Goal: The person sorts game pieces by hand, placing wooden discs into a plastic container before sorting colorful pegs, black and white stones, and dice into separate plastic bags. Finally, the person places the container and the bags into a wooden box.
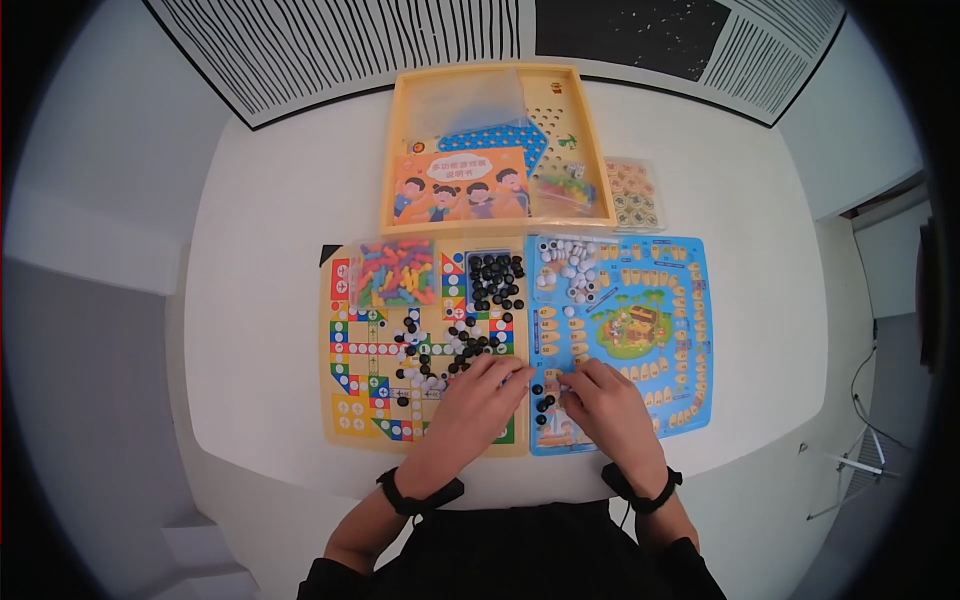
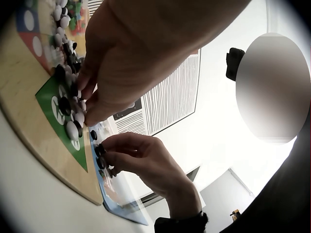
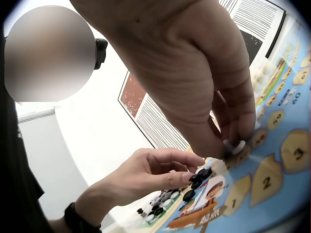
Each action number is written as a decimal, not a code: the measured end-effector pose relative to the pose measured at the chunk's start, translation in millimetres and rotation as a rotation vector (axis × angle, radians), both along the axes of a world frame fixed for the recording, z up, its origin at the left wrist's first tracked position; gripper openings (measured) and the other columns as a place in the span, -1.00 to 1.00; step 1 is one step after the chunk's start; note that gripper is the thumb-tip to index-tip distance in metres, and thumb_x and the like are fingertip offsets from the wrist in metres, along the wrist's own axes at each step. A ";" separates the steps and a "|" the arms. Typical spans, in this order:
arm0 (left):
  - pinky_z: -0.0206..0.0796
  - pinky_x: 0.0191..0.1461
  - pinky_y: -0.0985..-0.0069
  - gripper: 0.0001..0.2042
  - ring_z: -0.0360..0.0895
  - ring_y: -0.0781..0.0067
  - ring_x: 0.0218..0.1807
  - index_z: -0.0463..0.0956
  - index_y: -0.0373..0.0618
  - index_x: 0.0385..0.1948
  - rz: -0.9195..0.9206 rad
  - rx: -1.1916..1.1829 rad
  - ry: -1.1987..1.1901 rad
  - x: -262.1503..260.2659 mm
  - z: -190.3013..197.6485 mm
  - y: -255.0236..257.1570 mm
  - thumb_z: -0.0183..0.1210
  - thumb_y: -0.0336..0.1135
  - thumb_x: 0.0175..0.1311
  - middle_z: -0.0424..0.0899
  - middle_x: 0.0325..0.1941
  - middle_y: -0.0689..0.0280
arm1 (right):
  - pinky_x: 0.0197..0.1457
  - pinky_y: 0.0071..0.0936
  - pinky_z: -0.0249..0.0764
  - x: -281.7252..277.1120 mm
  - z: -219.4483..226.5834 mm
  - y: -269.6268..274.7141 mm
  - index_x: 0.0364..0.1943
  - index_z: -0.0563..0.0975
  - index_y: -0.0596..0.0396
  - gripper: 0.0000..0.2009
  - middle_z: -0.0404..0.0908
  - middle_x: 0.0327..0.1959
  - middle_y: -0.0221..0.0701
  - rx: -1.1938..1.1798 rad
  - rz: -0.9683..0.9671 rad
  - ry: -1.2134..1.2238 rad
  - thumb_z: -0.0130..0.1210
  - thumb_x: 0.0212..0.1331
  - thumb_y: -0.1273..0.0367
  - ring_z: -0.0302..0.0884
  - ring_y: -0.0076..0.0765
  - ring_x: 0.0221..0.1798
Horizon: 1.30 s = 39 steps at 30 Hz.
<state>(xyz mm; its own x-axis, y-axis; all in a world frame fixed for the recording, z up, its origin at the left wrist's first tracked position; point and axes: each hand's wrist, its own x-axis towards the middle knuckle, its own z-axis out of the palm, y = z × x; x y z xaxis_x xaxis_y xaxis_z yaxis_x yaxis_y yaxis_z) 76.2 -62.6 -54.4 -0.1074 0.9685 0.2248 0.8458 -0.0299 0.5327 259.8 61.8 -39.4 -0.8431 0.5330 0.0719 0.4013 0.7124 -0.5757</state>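
My left hand (image 1: 478,405) reaches over the inner edge of the ludo board (image 1: 345,415). Its thumb and forefinger come close to several black go pieces (image 3: 188,195) in the right wrist view, and I cannot tell whether it grips one. Over the blue board (image 1: 690,340), my right hand (image 1: 607,405) pinches a white go piece (image 3: 238,147) between thumb and fingertips. A small group of black go pieces (image 1: 541,420) lies between the two hands. Mixed black and white pieces (image 1: 425,380) are scattered left of the left hand, which partly covers the board there.
Behind the scattered pieces stand a container of black pieces (image 1: 495,280), one of white pieces (image 1: 570,268) and a box of coloured pegs (image 1: 393,272). Further back, a yellow tray (image 1: 603,150) holds a booklet (image 1: 460,187) and bags. Round wooden discs (image 1: 632,192) lie beside it.
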 end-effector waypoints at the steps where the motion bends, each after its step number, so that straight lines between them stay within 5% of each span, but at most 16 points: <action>1: 0.52 0.08 0.31 -0.76 0.59 0.17 -0.01 0.64 -0.24 -0.02 0.007 -0.017 -0.036 0.0 1.8 0.7 0.32 -0.46 0.29 0.64 -0.02 0.24 | -0.13 -0.26 0.66 -3.4 1.2 0.9 -0.19 0.62 0.14 -0.80 0.58 -0.21 -0.30 0.023 0.006 -0.029 0.34 0.07 0.51 0.67 -0.12 -0.17; 9: 0.53 0.03 0.23 -0.86 0.62 0.07 -0.03 0.60 -0.24 -0.17 0.041 -0.065 -0.130 1.0 4.4 2.0 0.31 -0.47 0.29 0.61 -0.11 0.16 | -0.27 -0.21 0.62 -29.4 -1.1 29.5 -0.32 0.58 0.15 -0.83 0.61 -0.31 -0.25 0.042 0.040 -0.106 0.35 0.03 0.54 0.66 -0.06 -0.38; 15: 0.53 0.06 0.21 -0.82 0.62 0.04 0.00 0.57 -0.24 -0.17 0.042 -0.046 -0.182 -0.9 2.0 -2.3 0.33 -0.52 0.22 0.61 -0.10 0.14 | -0.17 -0.25 0.65 -50.5 32.8 61.2 -0.12 0.66 0.06 -0.80 0.68 -0.16 -0.34 0.007 -0.206 0.212 0.36 0.18 0.48 0.76 -0.14 -0.19; 27: 0.55 0.00 0.27 -0.80 0.61 0.14 -0.07 0.64 -0.22 -0.14 0.079 -0.049 -0.127 -4.8 2.1 -7.8 0.36 -0.50 0.21 0.61 -0.15 0.22 | -0.11 -0.28 0.66 -40.6 -12.9 39.2 -0.18 0.66 0.15 -0.83 0.63 -0.20 -0.33 0.288 -0.122 0.027 0.34 0.17 0.43 0.68 -0.17 -0.12; 39: 0.57 -0.04 0.35 -0.82 0.62 0.23 -0.10 0.62 -0.17 -0.19 0.039 -0.065 -0.040 -8.7 3.0 -12.3 0.36 -0.47 0.19 0.60 -0.17 0.26 | -0.13 -0.25 0.66 -27.0 -10.1 20.0 -0.28 0.64 0.15 -0.86 0.63 -0.18 -0.29 0.282 -0.015 -0.044 0.26 0.06 0.59 0.68 -0.11 -0.15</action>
